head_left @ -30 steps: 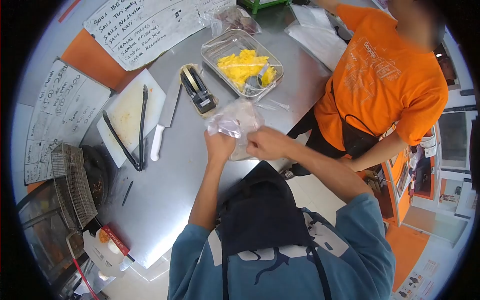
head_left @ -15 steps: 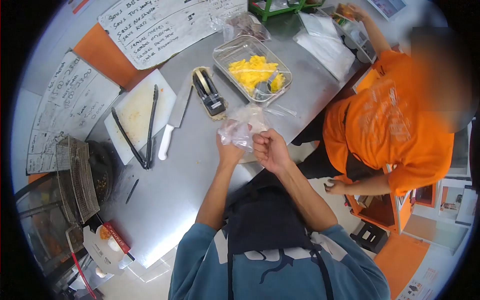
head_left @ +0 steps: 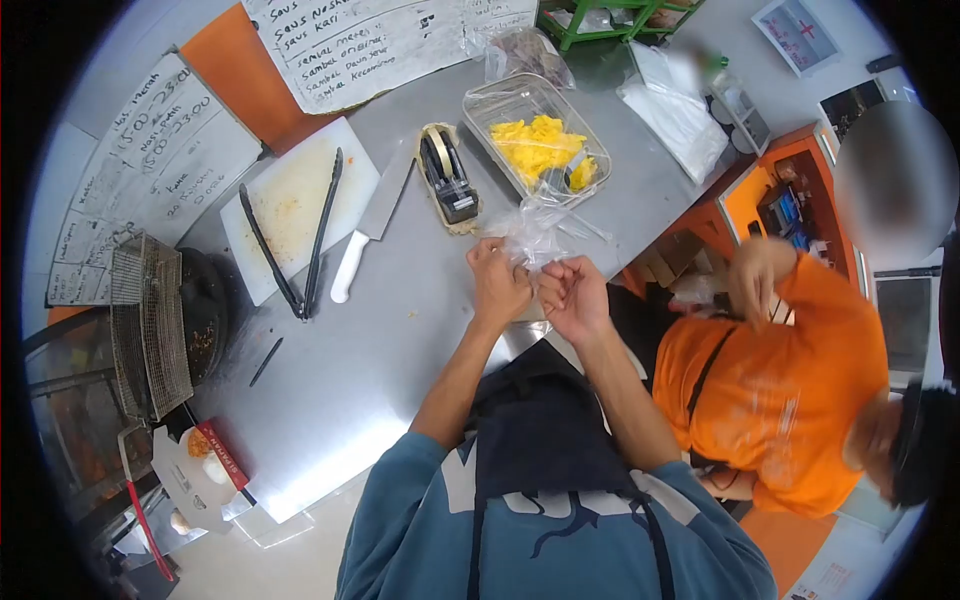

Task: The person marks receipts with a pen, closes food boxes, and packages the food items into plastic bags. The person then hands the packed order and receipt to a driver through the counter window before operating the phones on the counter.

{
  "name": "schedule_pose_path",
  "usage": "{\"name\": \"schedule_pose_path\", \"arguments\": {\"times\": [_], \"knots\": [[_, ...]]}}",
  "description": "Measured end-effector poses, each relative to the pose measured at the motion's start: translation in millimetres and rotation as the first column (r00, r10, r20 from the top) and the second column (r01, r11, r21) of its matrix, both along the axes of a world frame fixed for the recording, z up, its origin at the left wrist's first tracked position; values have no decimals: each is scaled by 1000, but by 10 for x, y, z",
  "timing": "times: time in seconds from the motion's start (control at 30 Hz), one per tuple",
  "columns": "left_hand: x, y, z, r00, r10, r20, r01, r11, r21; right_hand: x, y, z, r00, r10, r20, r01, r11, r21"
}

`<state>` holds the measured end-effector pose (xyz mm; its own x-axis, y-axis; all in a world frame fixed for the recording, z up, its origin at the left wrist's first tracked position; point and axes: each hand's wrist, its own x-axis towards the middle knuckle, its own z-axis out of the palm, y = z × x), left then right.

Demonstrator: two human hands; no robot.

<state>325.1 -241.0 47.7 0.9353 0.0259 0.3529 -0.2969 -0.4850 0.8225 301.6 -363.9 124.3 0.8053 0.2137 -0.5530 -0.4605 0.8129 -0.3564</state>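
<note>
A clear plastic bag (head_left: 532, 232) is held between my two hands at the right side of the metal table. My left hand (head_left: 498, 284) has its fingers closed on the bag's near left edge. My right hand (head_left: 574, 302) pinches the edge on the other side, with its fingers curled. Just beyond the bag stands a glass tray (head_left: 487, 140) holding yellow food pieces (head_left: 535, 150) and a partly covered utensil. A black tape dispenser (head_left: 452, 180) sits to the left of the tray.
On the metal table (head_left: 390, 290) lie a white-handled knife (head_left: 372, 225), black tongs (head_left: 312, 240) and a white cutting board (head_left: 283, 215). Plastic sheets (head_left: 675, 115) are at the back right. A co-worker in an orange shirt (head_left: 780, 380) stands close on the right. Wire fry baskets (head_left: 150, 330) are at far left.
The plastic bag now spreads out ahead of my hands rather than bunched over the left one. The co-worker has turned and drawn an arm back from the shelf. The view has shifted slightly.
</note>
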Motion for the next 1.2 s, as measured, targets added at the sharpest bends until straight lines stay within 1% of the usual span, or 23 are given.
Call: {"name": "schedule_pose_path", "arguments": {"times": [0.13, 0.17, 0.23, 0.27, 0.33, 0.37, 0.4, 0.43, 0.5, 0.53, 0.57, 0.6, 0.67, 0.77, 0.83, 0.87, 0.93, 0.97, 1.0, 1.03, 1.07, 1.13, 1.2], "knots": [[-76, -10, 146, 997, -46, -54, 43, 997, -67, -65, 23, 141, 999, -4, -38, 0, 995, -100], [-61, 22, 148, 997, -66, -48, 61, 994, -95, -27, -84, 150, 996, 84, 6, -83, 991, -100], [-47, 95, 138, 994, -93, -57, 85, 989, -125, 280, -201, 287, 990, 128, 61, -70, 816, -574], [-74, 131, 97, 992, -106, -74, 96, 987, -128, 498, -243, 341, 985, 154, 79, -41, 646, -762], [-193, 200, -92, 992, -101, -78, 94, 991, -92, 1117, -347, 77, 945, 318, 77, -11, 267, -963], [-251, 179, -180, 993, -108, -46, 104, 992, -73, 1622, -589, -974, 617, 761, 199, 537, -223, -814], [-283, 210, -180, 988, -153, -4, 153, 987, -41, 1691, -245, -965, 472, 858, -202, 599, -480, -641], [-218, 302, -64, 946, -322, 28, 323, 945, -59, 1683, 93, -1210, 643, 766, 20, 394, -308, -866], [-160, 457, -2, 932, -332, -142, 312, 938, -149, 1899, 485, -1153, 614, 789, 15, 116, -71, -991], [-114, 540, 90, 937, -286, -199, 255, 952, -167, 1858, 589, -924, 585, 800, -132, 29, -184, -983], [0, 714, -348, 994, -88, -62, 85, 995, -45, 1798, 602, -742, 572, 815, -98, -45, -89, -995], [167, 851, -439, 986, -32, -166, 10, 991, -131, 1983, 730, -1202, 611, 767, -196, -195, -94, -976], [438, 932, -519, 958, 12, -286, -74, 976, -207, 1962, 707, -948, 636, 736, -232, -330, -13, -944], [702, 1029, -838, 946, -72, -315, -2, 974, -227, 2309, 960, -1916, 544, 770, -333, -243, -235, -941], [838, 931, -1053, 967, -80, -241, 5, 955, -295, 2421, 787, -2345, 517, 840, -166, 133, -270, -954], [778, 957, -917, 974, -51, -219, -21, 949, -315, 2308, 722, -2103, 411, 911, 41, 383, -131, -914], [699, 831, -562, 988, -71, -134, 33, 963, -269, 2049, 639, -1699, 76, 944, 322, 819, 125, -560], [732, 896, -695, 991, -15, -132, 12, 1000, -29, 1932, 616, -1316, 284, 889, 360, 151, 330, -932], [684, 842, -533, 992, 44, -120, -44, 999, 4, 1812, 584, -937, 699, 687, 199, -378, 591, -712], [704, 790, -444, 983, 143, -112, -124, 979, 163, 1797, 597, -850, 722, 683, 110, -313, 463, -829], [726, 758, -403, 972, 205, -113, -168, 947, 274, 1734, 577, -617, 693, 718, -61, -279, 189, -942], [805, 682, -414, 953, 293, -74, -260, 920, 293, 1575, 488, -456, 639, 757, -135, -120, -75, -990], [853, 636, -362, 940, 334, -65, -299, 903, 310, 1581, 432, -781, 628, 749, -214, -48, -237, -970]]}}
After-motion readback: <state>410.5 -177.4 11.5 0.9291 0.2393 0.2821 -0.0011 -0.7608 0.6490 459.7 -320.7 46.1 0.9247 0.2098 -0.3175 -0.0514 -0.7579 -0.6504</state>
